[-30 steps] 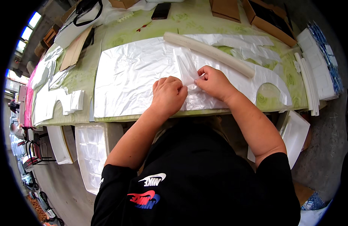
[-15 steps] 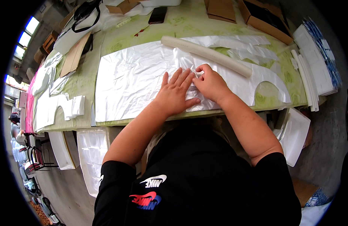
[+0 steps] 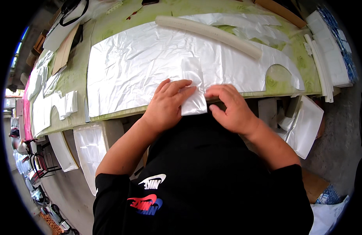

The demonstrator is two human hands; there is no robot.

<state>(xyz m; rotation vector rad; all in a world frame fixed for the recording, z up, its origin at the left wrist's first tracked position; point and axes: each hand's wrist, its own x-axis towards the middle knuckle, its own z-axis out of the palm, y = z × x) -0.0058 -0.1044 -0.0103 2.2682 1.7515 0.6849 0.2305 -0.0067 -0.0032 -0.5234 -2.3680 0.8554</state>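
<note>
Hands at the table's near edge. Left hand (image 3: pixel 167 103) lies flat, fingers spread, on a small folded strip (image 3: pixel 193 88) of shiny white film; right hand (image 3: pixel 232 107) pinches the strip's right edge. Strip rests on the large cut sheet (image 3: pixel 137 66) over the green table (image 3: pixel 77 74), below a foam tube (image 3: pixel 208 32).

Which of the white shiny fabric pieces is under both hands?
The small rectangular fabric strip at the table's near edge: the left hand presses it, the right hand touches its side. The large cut fabric sheet lies beneath it.
</note>
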